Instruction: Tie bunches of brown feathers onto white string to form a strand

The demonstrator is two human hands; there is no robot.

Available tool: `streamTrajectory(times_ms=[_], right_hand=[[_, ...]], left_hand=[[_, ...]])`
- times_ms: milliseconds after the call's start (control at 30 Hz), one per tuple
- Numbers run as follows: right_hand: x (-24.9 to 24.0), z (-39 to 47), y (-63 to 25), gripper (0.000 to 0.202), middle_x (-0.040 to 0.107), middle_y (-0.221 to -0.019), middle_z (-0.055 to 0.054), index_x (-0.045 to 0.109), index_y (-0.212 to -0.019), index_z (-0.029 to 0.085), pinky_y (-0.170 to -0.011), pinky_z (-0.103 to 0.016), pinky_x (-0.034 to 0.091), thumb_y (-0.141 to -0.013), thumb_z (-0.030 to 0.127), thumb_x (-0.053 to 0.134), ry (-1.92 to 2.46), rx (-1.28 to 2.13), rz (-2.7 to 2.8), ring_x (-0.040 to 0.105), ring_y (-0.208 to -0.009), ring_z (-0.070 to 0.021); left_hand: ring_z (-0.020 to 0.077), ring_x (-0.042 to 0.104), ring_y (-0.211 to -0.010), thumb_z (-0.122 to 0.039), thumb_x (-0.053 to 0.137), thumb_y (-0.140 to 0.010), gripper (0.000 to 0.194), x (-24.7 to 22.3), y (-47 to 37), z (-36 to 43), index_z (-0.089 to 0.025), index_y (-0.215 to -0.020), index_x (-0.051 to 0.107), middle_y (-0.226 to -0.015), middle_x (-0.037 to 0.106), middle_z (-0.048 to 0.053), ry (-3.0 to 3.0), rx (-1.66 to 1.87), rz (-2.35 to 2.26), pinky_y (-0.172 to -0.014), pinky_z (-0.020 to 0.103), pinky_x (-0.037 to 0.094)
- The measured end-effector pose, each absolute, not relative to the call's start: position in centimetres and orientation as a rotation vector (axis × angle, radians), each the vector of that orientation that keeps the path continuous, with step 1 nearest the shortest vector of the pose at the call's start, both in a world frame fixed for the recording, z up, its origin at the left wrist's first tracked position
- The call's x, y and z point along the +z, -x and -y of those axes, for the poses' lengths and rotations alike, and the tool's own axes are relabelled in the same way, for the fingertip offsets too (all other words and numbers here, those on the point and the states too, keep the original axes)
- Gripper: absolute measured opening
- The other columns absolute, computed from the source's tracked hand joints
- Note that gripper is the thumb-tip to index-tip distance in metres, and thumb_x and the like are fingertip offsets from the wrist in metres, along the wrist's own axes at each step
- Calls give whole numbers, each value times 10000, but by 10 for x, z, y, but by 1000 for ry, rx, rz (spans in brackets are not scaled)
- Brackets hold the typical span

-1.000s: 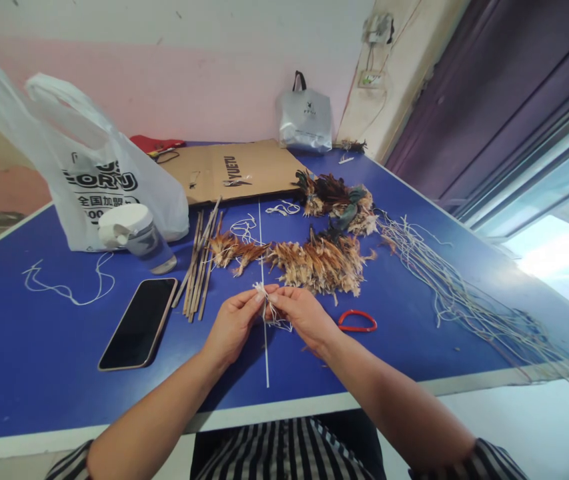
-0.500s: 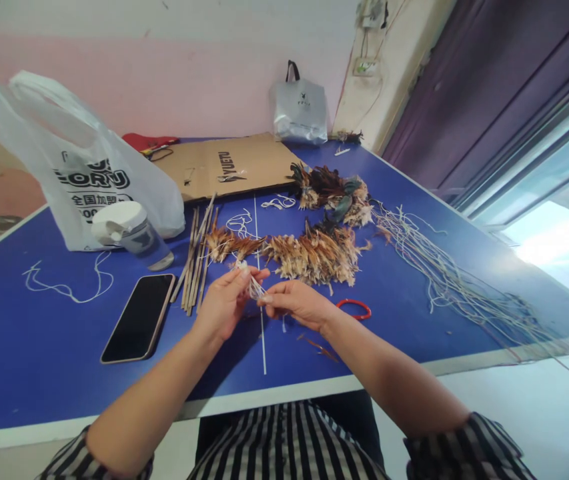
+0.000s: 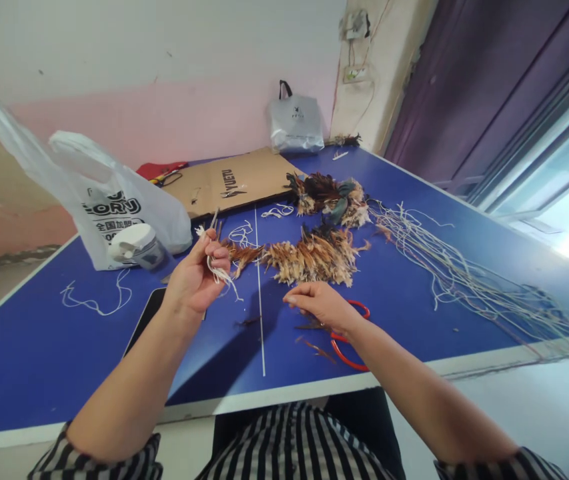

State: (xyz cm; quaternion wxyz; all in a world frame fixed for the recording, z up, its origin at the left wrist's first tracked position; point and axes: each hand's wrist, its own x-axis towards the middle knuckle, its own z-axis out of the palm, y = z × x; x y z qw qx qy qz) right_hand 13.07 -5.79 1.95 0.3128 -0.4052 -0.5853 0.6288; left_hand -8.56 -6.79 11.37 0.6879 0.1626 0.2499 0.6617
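Observation:
My left hand [image 3: 198,277] is raised over the sticks and the phone [image 3: 147,313], its fingers wrapped round a bundle of white string [image 3: 220,272] whose loose ends hang down. My right hand [image 3: 317,300] hovers by the red-handled scissors [image 3: 348,353], thumb and forefinger pinched together; anything between them is too small to make out. Behind the hands, a row of brown and cream feathers [image 3: 314,257] lies on the blue table [image 3: 224,373]. Darker feather bunches [image 3: 329,197] sit beyond that row.
On the left stand a white plastic bag [image 3: 164,217] and a lidded clear jar [image 3: 137,243]. A flat cardboard box [image 3: 244,177] and a silver bag [image 3: 297,123] are at the back. Long loose strings [image 3: 444,273] spread along the right side.
My hands have parted. The left one has risen and moved left with the white string, and the right one has let go of it and moved right. The scissors show more fully.

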Motion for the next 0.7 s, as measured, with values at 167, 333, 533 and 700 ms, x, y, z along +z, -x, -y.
streamTrajectory(times_ms=[167, 333, 533, 700], right_hand=[[37, 64, -126, 223, 539, -520, 29, 662, -918, 163, -494, -204, 374, -717, 240, 605, 995, 1603, 1477, 463, -473, -70], [48, 67, -109, 486, 604, -1029, -51, 530, -1141, 223, -529, -227, 444, -671, 225, 653, 672, 1772, 1468, 518, -530, -55], [42, 62, -117, 212, 546, -566, 16, 659, -806, 127, -489, -201, 398, -723, 314, 603, 754, 1712, 1644, 481, -483, -69], [38, 60, -148, 167, 553, -556, 13, 672, -748, 147, -504, -218, 357, -741, 282, 574, 971, 1331, 1792, 456, -509, -85]], left_hand=[[39, 427, -461, -171, 342, -909, 233, 118, 68, 65, -148, -827, 559, -532, 423, -37, -411, 1437, -487, -384, 109, 331], [31, 402, -443, -171, 341, -912, 222, 122, 50, 67, -148, -838, 548, -536, 411, -41, -439, 1380, -485, -372, 110, 302], [31, 376, -421, -150, 378, -898, 173, 121, 48, 73, -148, -840, 540, -526, 395, -48, -457, 1324, -507, -362, 123, 282], [42, 393, -440, -138, 432, -867, 137, 102, 56, 73, -135, -797, 550, -507, 359, -56, -562, 1196, -619, -473, 162, 383]])
